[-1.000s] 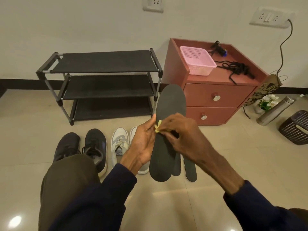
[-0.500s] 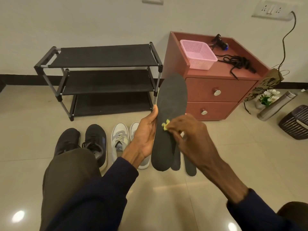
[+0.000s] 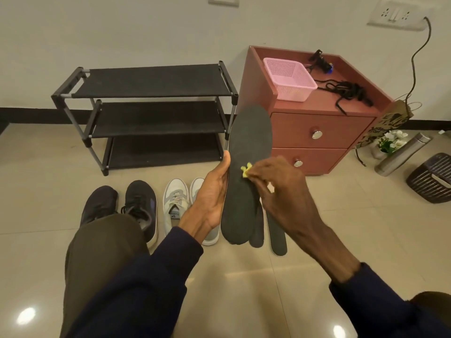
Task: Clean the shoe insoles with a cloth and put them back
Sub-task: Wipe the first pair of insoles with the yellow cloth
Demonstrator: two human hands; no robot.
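Wiping step in hand: dark insole (image 3: 251, 132) is held upright in the air above the floor (image 3: 244, 276), toe end up, heel end down, in front of the white shoes (image 3: 175, 203). Yellow cloth (image 3: 246, 170) sits on the insole's face about mid-length, near its left edge. Right hand (image 3: 280, 189) grip: fingers bunched round the cloth, pressing it to the insole; wrist bent, forearm in from lower right. Left hand (image 3: 214, 193) grip: fingers wrapped on the insole's left edge, thumb lying up along that edge, forearm in from lower left. Two more insoles (image 3: 277, 237) lie flat on the floor just past the held one, partly hidden by it. Black shoes (image 3: 140, 206) sit left of the white pair. Judged: cleaning unfinished, nothing back in a shoe yet. Next move calls for a cloth stroke along the insole's length, left hand bracing so the thin sheet doesn't flex away.
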